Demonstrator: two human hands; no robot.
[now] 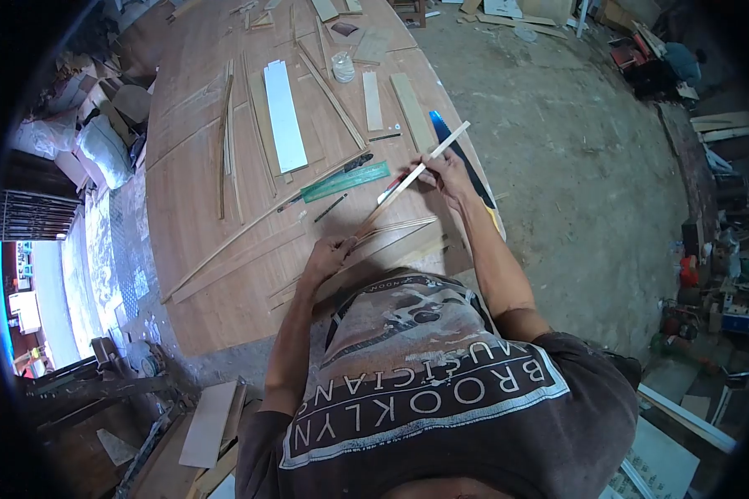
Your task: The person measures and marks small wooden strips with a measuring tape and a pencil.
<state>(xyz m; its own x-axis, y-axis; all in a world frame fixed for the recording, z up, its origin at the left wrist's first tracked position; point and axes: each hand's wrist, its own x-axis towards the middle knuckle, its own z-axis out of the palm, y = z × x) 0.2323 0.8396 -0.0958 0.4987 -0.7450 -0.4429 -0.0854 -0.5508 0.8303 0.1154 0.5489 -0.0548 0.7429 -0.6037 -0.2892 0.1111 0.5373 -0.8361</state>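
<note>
A thin wooden strip (402,186) runs diagonally between my hands above the table. My left hand (329,256) is closed on its lower end near the table's front edge. My right hand (447,174) pinches the strip close to its upper end. Left of my right hand, a translucent green ruler-like piece (345,181) lies on the wooden table (183,200). A dark pencil-like stick (330,208) is just below it. Something red and white shows behind the strip. A saw with a blue-tipped blade (459,150) lies at the table's right edge, partly behind my right hand.
A white board (285,116), a roll of clear tape (343,66), a pale slat (372,101) and several long thin strips lie farther up the table. White bags (104,150) are piled at the left. Boards (210,424) lean at the lower left.
</note>
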